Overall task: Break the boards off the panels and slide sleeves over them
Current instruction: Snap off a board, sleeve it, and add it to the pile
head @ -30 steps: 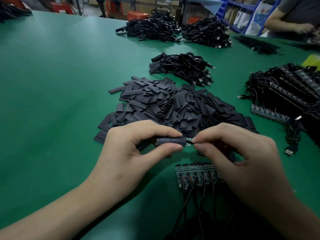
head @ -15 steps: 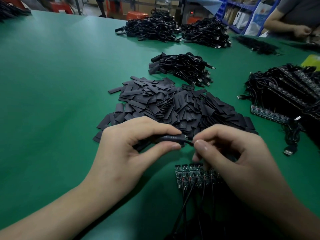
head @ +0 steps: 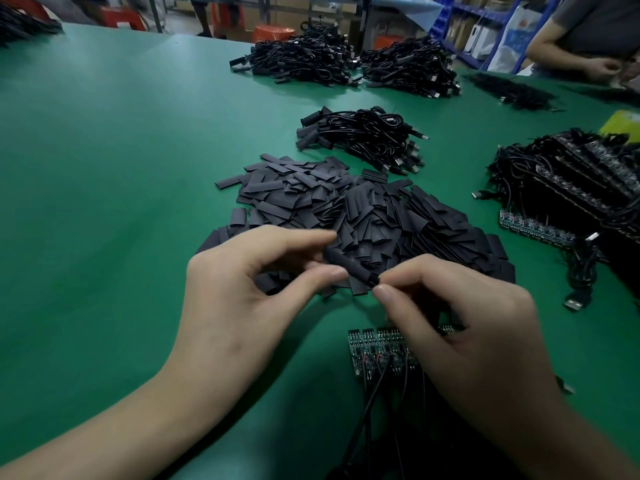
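Observation:
A black sleeve (head: pixel 349 266) is pinched between the thumb and forefinger of my left hand (head: pixel 242 299), tilted down to the right. My right hand (head: pixel 460 327) pinches the cable end at the sleeve's lower right tip; the board inside the sleeve is hidden. Below my hands a panel of small green boards (head: pixel 375 351) with black cables lies on the green table, partly covered by my right hand. A big heap of loose flat black sleeves (head: pixel 363 216) lies just beyond my hands.
A bundle of sleeved cables (head: pixel 367 140) lies behind the heap. More cabled panels (head: pixel 571 192) are stacked at the right, with loose USB plugs (head: pixel 573 304) nearby. Two cable piles (head: pixel 346 62) sit far back. Another person (head: pixel 588 36) works at the far right.
The sleeve has swung from level to tilted and moved up. The bare board tip seen at its right end a second ago is covered now. My right fingers stay at that end.

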### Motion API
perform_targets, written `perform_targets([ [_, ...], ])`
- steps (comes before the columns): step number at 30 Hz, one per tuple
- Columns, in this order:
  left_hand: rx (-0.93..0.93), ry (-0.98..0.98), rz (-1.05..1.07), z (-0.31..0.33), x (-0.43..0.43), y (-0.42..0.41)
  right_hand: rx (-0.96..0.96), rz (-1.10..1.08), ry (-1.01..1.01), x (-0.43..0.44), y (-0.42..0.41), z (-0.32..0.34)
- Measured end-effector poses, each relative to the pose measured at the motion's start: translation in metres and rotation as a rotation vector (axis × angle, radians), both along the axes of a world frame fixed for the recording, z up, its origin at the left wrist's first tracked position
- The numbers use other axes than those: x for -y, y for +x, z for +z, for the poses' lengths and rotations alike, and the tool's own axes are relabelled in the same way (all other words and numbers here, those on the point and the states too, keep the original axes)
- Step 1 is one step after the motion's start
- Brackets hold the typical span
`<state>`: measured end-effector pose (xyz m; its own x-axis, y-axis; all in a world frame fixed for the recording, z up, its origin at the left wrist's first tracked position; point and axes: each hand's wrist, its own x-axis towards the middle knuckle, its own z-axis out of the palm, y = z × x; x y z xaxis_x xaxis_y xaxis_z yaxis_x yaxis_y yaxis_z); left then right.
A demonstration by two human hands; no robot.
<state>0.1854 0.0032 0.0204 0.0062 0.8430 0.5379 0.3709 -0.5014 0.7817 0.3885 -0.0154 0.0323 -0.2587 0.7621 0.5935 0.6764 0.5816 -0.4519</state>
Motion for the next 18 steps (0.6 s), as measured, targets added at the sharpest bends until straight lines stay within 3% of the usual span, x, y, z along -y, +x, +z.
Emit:
perform_targets([
  [7,-0.021,-0.041,-0.101,0.001,0.001,0.002,0.071,0.037,0.018,0.0,0.0,-0.003],
  [18,-0.156,0.103,0.002,0.01,0.002,-0.002,-0.025,0.102,-0.094,-0.003,0.002,-0.003],
])
